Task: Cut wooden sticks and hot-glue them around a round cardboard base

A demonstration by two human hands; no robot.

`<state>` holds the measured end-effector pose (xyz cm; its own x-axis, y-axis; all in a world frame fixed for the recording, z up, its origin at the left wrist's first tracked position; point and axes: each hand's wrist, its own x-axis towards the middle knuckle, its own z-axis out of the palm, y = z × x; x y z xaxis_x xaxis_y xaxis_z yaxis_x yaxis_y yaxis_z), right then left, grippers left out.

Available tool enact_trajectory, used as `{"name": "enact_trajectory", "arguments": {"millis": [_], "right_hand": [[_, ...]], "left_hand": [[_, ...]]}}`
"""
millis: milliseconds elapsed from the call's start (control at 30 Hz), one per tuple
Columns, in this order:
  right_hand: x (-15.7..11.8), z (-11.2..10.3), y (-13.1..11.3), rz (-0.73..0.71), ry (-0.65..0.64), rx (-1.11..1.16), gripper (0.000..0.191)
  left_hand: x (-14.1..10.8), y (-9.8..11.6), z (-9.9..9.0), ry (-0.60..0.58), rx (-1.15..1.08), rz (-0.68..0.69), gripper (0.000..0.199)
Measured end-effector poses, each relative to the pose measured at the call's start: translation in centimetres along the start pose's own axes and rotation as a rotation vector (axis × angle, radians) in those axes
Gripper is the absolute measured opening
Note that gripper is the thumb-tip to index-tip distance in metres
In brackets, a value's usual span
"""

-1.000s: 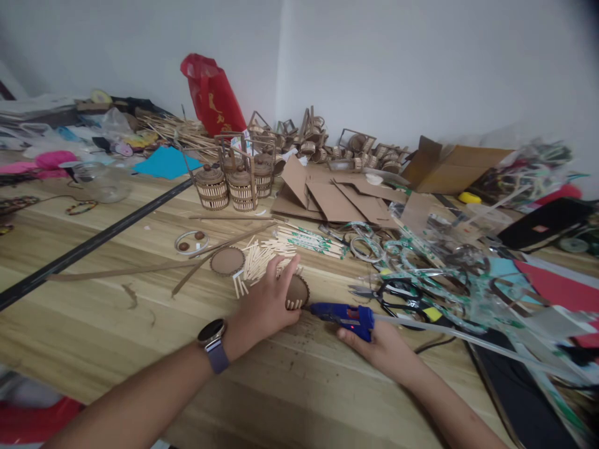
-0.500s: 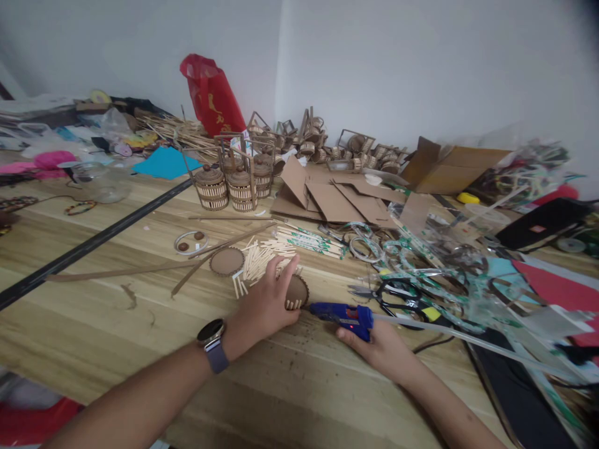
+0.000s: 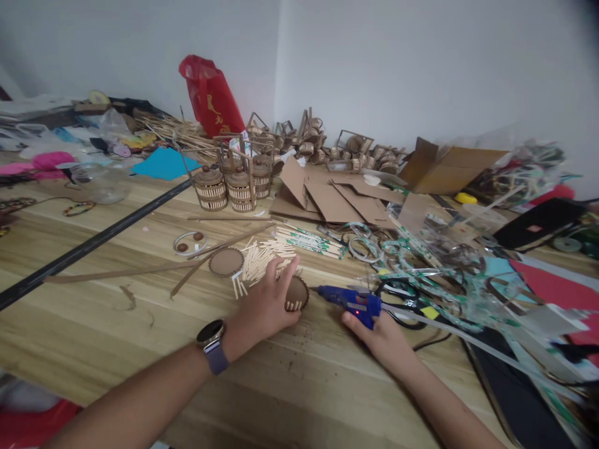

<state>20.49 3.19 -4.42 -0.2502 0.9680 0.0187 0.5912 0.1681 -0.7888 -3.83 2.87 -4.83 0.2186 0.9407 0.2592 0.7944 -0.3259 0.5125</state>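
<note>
My left hand (image 3: 264,296), wearing a watch, steadies a round cardboard base (image 3: 297,292) by its left side, thumb at the near edge and fingers behind. Short pale sticks (image 3: 294,305) stand in a row along that near edge. In my right hand (image 3: 381,340) is a blue hot glue gun (image 3: 350,301), its small red light on and a long clear glue stick (image 3: 449,329) running out of its back. The nozzle points left at the base, a small gap away. A second cardboard disc (image 3: 226,262) lies beside a pile of cut sticks (image 3: 262,257).
Bundled sticks in printed wrappers (image 3: 309,240) lie behind my hands. Black-handled scissors (image 3: 402,299) and tangled wrappers are to the right. Small lidded baskets (image 3: 210,189), a red bag (image 3: 213,96) and cardboard sheets (image 3: 337,196) stand farther back. Cardboard strips (image 3: 116,272) cross the left side.
The glue gun in my right hand has drawn back to the right and slightly up, its nozzle leaving the near edge of the base. My left hand stays almost still.
</note>
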Motion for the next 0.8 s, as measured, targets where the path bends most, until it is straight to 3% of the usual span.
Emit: {"name": "enact_trajectory", "arguments": {"millis": [100, 200, 300, 433, 533, 667, 800], "right_hand": [[0.3, 0.0, 0.7, 0.147, 0.010, 0.164, 0.053], [0.8, -0.4, 1.2, 0.207, 0.081, 0.273, 0.054], [1.1, -1.5, 1.2, 0.188, 0.110, 0.104, 0.054], [1.3, -3.2, 0.2, -0.006, 0.164, -0.372, 0.041], [2.3, -3.7, -1.4, -0.223, 0.198, -0.571, 0.031], [6.4, -2.8, -3.7, -0.454, -0.016, -0.584, 0.020], [12.2, -0.2, -5.1, -0.537, -0.179, -0.617, 0.021]], "left_hand": [[0.0, 0.0, 0.0, -0.002, -0.013, -0.005, 0.099], [0.1, 0.0, -0.1, -0.009, -0.014, -0.012, 0.098], [0.0, 0.2, -0.2, -0.021, -0.013, -0.016, 0.100], [0.0, 0.3, -0.2, -0.023, -0.005, -0.006, 0.101], [0.0, 0.2, -0.2, -0.021, -0.002, -0.006, 0.102], [0.0, 0.2, -0.1, -0.017, -0.004, -0.002, 0.101], [0.0, 0.4, -0.3, -0.042, -0.004, -0.020, 0.098]]}}
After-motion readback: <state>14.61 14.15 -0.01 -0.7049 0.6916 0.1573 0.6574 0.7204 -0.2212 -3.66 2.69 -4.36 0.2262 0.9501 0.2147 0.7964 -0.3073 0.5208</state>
